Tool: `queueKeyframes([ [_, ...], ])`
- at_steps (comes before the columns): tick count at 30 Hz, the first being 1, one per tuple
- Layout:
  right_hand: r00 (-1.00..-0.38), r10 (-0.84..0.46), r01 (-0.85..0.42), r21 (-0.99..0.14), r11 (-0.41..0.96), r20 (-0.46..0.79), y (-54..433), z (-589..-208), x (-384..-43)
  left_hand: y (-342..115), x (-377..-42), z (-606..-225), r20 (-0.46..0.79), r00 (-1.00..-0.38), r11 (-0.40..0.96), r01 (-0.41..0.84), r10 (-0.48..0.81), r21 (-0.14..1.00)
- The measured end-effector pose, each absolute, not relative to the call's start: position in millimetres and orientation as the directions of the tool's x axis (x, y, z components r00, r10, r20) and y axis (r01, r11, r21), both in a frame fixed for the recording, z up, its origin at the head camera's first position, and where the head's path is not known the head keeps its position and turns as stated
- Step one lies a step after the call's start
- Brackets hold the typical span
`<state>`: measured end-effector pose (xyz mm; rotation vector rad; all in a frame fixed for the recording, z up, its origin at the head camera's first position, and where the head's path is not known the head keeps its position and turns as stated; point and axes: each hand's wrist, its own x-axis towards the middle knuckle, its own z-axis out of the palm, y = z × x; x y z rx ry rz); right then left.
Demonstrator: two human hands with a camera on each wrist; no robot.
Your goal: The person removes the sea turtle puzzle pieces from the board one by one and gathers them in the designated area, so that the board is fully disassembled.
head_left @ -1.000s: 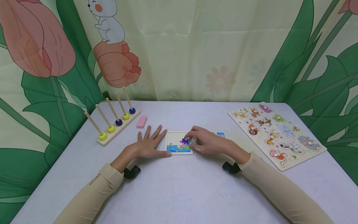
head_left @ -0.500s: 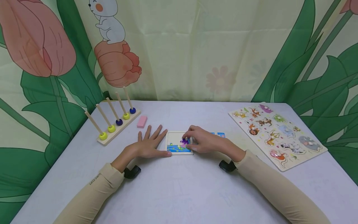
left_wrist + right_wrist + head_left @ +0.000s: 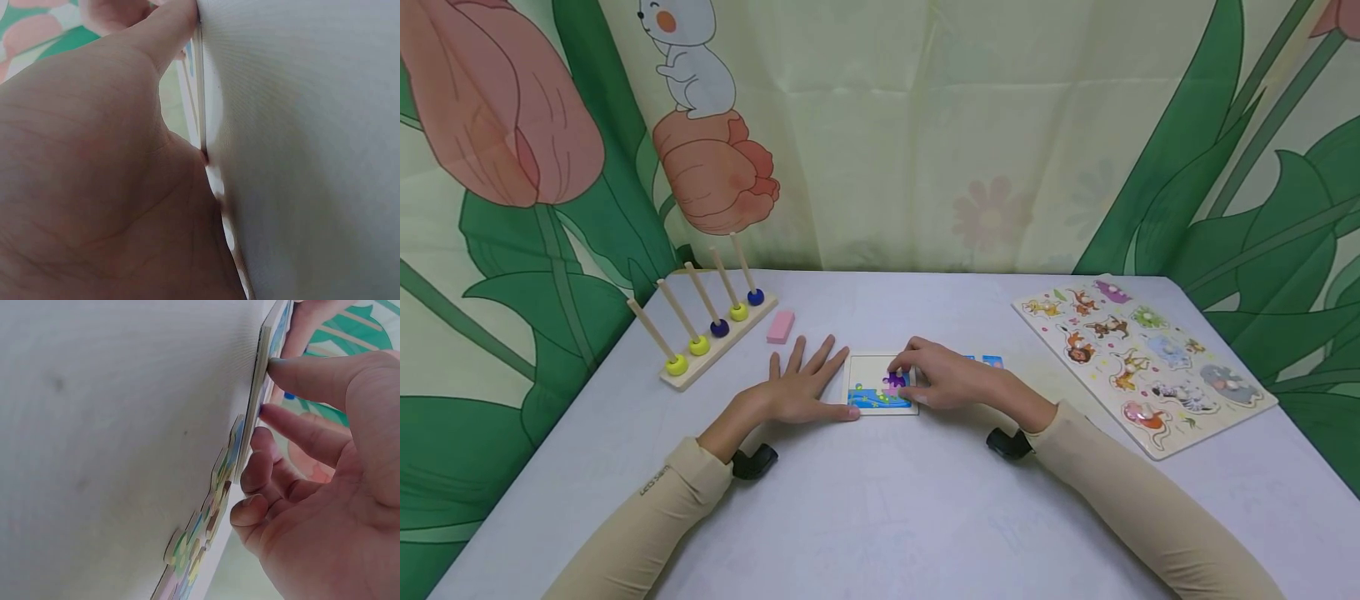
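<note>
A small framed jigsaw board lies on the white table, with blue pieces along its near side. My left hand rests flat at its left edge, fingers spread and thumb at the near left corner. Over the right part of the board, my right hand holds a purple puzzle piece between thumb and index finger. In the right wrist view both fingertips are right at the board's surface, the other fingers curled. Behind that hand, partly hidden, lie loose puzzle pieces.
To the left stands a wooden peg rack with yellow and blue beads on its pegs. A pink block lies beside it. On the right is a large animal puzzle board. A printed curtain hangs behind the table.
My right hand has shifted slightly left over the board, then stays there with the purple puzzle piece. The left hand holds its place.
</note>
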<state>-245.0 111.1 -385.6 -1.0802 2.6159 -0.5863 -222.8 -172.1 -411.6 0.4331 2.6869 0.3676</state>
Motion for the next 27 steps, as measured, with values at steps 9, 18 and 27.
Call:
queueKeyframes([
  [9, -0.703, -0.706, -0.596, -0.472, 0.65, -0.084, 110.5, -384.0, -243.9, -171.3, -220.6, -409.6, -0.333, -0.877, 0.917, 0.242, 0.347, 0.316],
  [18, -0.711, -0.7, -0.59, -0.478, 0.65, -0.074, 110.5, -384.2, -244.6, -171.9, -222.3, -411.9, -0.331, -0.878, 0.92, 0.246, 0.345, 0.307],
  [27, -0.716, -0.694, -0.58, -0.491, 0.65, -0.074, 112.1, -382.9, -245.1, -171.8, -222.9, -411.8, -0.338, -0.876, 0.92, 0.243, 0.344, 0.309],
])
